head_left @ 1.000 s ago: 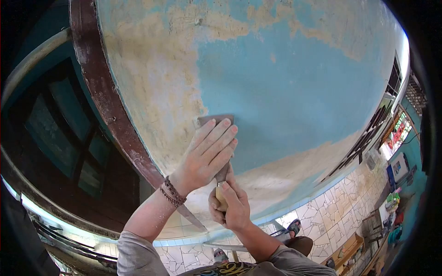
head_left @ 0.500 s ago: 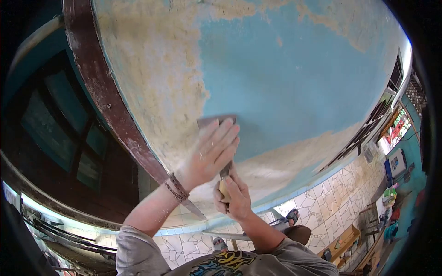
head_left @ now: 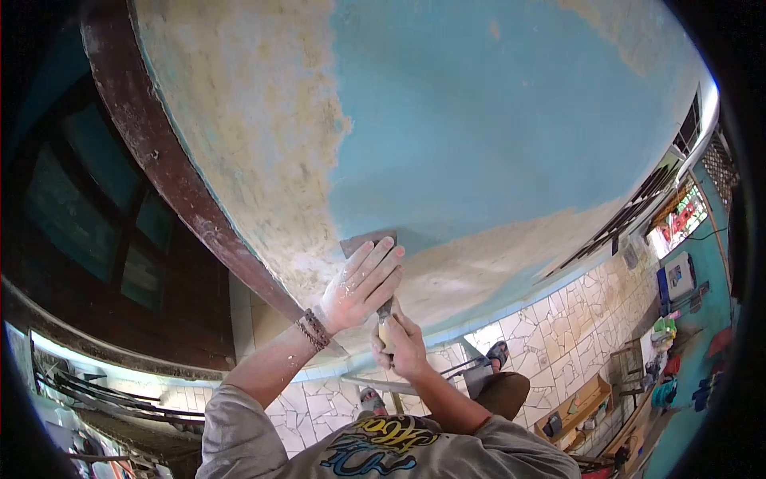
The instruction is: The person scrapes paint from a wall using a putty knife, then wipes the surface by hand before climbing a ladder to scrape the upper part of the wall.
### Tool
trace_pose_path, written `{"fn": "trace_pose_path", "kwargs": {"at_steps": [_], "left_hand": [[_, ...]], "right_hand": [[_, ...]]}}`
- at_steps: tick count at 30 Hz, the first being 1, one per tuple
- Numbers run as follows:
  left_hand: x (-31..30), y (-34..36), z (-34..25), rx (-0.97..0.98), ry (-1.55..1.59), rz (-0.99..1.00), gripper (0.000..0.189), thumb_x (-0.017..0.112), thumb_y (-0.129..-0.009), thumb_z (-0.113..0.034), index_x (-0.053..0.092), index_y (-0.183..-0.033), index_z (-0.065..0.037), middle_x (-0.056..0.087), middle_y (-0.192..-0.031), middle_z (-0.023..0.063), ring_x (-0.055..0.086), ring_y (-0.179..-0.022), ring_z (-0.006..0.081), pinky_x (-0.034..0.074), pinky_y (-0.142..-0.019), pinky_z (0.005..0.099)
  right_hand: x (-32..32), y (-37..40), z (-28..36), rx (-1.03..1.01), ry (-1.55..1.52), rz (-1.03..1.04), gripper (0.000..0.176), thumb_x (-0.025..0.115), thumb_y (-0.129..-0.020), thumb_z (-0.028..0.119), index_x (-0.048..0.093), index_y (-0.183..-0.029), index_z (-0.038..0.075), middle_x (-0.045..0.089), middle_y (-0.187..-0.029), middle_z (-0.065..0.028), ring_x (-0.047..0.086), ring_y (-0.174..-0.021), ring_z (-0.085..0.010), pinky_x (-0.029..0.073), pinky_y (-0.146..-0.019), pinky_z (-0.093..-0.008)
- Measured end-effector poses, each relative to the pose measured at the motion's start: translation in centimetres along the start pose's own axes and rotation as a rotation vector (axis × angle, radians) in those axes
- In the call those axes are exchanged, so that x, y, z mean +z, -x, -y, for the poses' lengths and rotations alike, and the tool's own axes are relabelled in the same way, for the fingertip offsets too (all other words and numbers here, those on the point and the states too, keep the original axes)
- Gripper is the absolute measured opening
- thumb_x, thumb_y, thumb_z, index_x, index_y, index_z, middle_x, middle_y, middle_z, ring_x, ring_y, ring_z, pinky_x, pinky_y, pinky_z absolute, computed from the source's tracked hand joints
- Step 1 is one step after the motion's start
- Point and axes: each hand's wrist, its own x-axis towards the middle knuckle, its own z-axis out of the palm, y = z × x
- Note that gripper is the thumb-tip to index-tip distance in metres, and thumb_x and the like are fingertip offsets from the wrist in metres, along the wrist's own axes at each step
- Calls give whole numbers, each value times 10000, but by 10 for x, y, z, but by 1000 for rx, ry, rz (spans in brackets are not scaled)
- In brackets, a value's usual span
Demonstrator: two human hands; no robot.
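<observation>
A scraper with a wide metal blade (head_left: pixel 369 240) presses against the wall, on the border between blue paint (head_left: pixel 479 144) and a bare beige patch (head_left: pixel 255 104). My right hand (head_left: pixel 403 349) is wrapped round its light wooden handle (head_left: pixel 386 330). Higher up, my left hand (head_left: pixel 363 286) lies over the blade with its fingers stretched out and flat. Pale dust covers that hand, and a braided bracelet (head_left: pixel 314 329) circles its wrist. Part of the blade is hidden under my left fingers.
A dark red door frame (head_left: pixel 171 172) borders the wall on the left, beside a dark panelled door (head_left: pixel 88 191). My sandalled foot (head_left: pixel 497 354) shows below, above the stone-tiled floor (head_left: pixel 550 351). A wooden shelf box (head_left: pixel 582 409) and assorted items stand at right.
Both hands and the scraper have slid down the wall, with the blade's angle slightly turned. The view has tilted lower. The grip on the handle is the same.
</observation>
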Motion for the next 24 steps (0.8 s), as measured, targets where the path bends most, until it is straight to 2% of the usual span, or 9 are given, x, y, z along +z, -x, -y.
{"fn": "trace_pose_path", "kwargs": {"at_steps": [2, 5, 7, 12, 15, 18, 21, 24], "left_hand": [[3, 10, -6, -10, 22, 26, 361, 569, -856, -109, 614, -1197, -3, 558, -1366, 190, 497, -1324, 368, 411, -1101, 504], [14, 33, -16, 2, 49, 107, 435, 552, -851, -121, 574, -1271, -7, 516, -1408, 195, 464, -1350, 372, 378, -1126, 512], [23, 45, -18, -18, 66, 165, 502, 530, -850, -140, 529, -1331, 6, 463, -1455, 209, 420, -1382, 378, 346, -1150, 517], [43, 60, -36, -96, 93, 191, 539, 521, -851, -129, 503, -1373, 3, 456, -1461, 207, 393, -1401, 372, 328, -1158, 524], [46, 57, -41, -116, 80, 158, 526, 529, -847, -113, 525, -1363, -8, 464, -1459, 199, 408, -1391, 372, 329, -1150, 533], [44, 42, -33, -138, 53, 113, 519, 531, -849, -111, 536, -1358, -14, 471, -1456, 194, 417, -1384, 372, 322, -1148, 539], [45, 36, -25, -146, 20, 122, 531, 515, -851, -121, 526, -1371, -14, 464, -1463, 188, 410, -1390, 366, 315, -1152, 536], [47, 40, -26, -107, -11, 178, 556, 503, -849, -127, 507, -1393, -15, 456, -1476, 176, 402, -1398, 354, 322, -1152, 523]], "right_hand": [[-16, -6, -8, -24, 74, 28, 431, 380, -1065, 275, 345, -1450, 85, 538, -732, -75, 487, -467, -137, 388, -409, -254], [-28, -1, -23, -16, 22, -19, 360, 427, -1056, 268, 497, -1331, 46, 559, -710, -47, 488, -457, -112, 368, -399, -240], [-39, 2, -36, 29, 3, -57, 351, 425, -1056, 259, 503, -1321, 43, 567, -716, -47, 491, -459, -117, 375, -405, -242], [-53, 11, -43, 159, 30, -75, 377, 410, -1057, 266, 468, -1360, 48, 560, -724, -70, 501, -482, -150, 414, -428, -269], [-53, 16, -37, 138, 1, -100, 327, 455, -1048, 248, 519, -1300, 51, 571, -720, -60, 484, -456, -126, 381, -411, -250], [-50, 6, -37, 28, -54, -77, 295, 470, -1044, 237, 533, -1264, 51, 566, -716, -61, 478, -446, -131, 374, -404, -251], [-53, 7, -33, 93, -99, -38, 262, 474, -1043, 230, 542, -1215, 44, 567, -718, -66, 484, -456, -136, 366, -393, -257], [-60, 3, -38, 134, -151, -88, 244, 479, -1040, 232, 545, -1168, 35, 565, -711, -73, 478, -456, -132, 358, -385, -258]]}}
